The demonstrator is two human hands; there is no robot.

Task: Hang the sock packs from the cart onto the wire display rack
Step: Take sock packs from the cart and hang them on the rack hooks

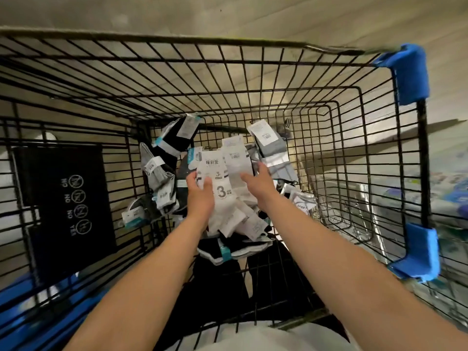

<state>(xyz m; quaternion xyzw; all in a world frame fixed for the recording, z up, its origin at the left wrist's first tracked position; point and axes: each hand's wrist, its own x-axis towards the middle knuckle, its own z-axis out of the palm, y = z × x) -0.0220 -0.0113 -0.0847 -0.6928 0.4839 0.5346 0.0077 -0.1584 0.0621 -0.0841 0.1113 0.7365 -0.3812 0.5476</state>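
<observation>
**Both hands in cart, on white sock packs**

Black wire cart [253, 72] with blue corner guards [410, 72]. The black panel [65, 198] on its left wall reads "NO NO NO YES". Grey packs [157, 171] and black packs [177, 138] lie loose around the hands. Left hand [200, 196] and right hand [260, 188] pinch the white sock packs [222, 173] between them at mid-floor, thumbs on front. The label shows a large "3". A pack [302, 206] by the right wall reads "SPORT".

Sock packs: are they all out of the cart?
No: grey and black sock packs lie loose in the cart, and the left hand and right hand grip white packs inside it.
</observation>
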